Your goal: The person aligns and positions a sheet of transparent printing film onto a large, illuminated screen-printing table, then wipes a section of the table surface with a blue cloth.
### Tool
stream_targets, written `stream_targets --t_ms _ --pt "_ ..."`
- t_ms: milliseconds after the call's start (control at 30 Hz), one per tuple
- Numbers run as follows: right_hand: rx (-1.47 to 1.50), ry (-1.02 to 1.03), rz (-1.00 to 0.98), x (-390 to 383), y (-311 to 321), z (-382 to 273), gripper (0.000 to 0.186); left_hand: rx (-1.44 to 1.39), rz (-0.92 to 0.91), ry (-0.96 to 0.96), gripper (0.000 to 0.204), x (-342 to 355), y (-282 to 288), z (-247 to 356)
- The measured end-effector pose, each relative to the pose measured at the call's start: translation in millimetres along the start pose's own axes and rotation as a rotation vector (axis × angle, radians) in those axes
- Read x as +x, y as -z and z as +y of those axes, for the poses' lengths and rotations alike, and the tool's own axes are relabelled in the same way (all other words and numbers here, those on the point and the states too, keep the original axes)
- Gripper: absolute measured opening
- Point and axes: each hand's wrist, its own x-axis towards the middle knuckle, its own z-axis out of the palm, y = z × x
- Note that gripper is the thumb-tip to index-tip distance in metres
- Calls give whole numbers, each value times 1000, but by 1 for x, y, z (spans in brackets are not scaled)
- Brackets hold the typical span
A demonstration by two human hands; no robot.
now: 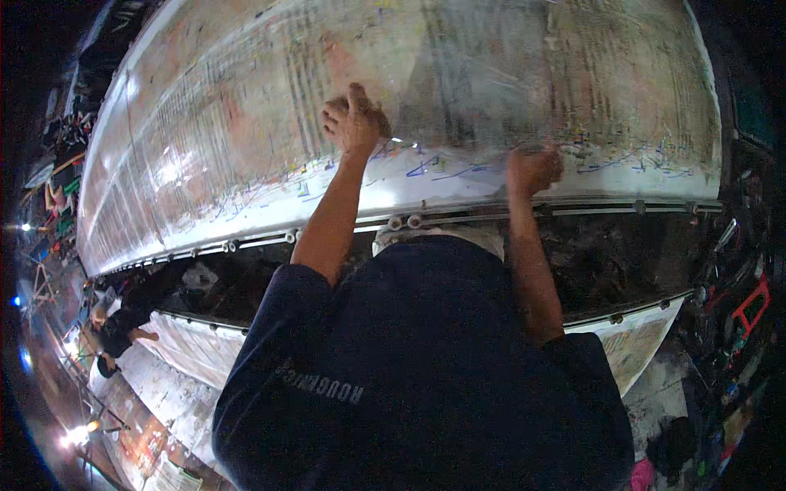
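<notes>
A large pale, curved panel (270, 106) stretches in front of me, stained with brown and grey streaks. Blue and yellow scribbled marks run along its near white band. My left hand (352, 123) is over the panel left of the middle, its fingers apart and partly bent; I see nothing held in it. Beside its wrist a small bright glint shows on the surface. Farther right, my right hand (534, 169) is closed near the marked band. It is smeared by motion, and whatever it grips, if anything, cannot be made out.
A metal edge rail (413, 221) with round fittings borders the panel, above a dark gap. A second pale panel (192, 348) lies below it. At the left is another person (123, 327), near bright lamps (75, 438). A red frame (752, 304) stands at the right.
</notes>
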Motion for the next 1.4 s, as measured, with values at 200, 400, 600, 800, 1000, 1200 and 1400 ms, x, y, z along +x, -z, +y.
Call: stream_targets --t_ms 200,400,600,800,1000,1200,1400 --pt "4 -11 -52 13 -40 -22 65 -85 -234 29 64 19 20 24" --pt "27 -284 -576 25 20 -88 92 -175 -179 -61 48 9 23 8" --pt "-303 -355 -521 37 -8 -85 111 -240 -73 -137 46 8 27 7" --pt "-1 -410 -444 41 -6 -81 90 -207 11 -163 44 14 21 -11" --pt "-2 16 -370 58 -26 -38 73 -244 -2 -171 46 17 28 -2" --pt "435 202 -337 128 55 -7 30 -222 -13 -176 57 13 35 10" --pt "675 442 -392 249 173 54 35 79 21 -148 71 -3 3 23"
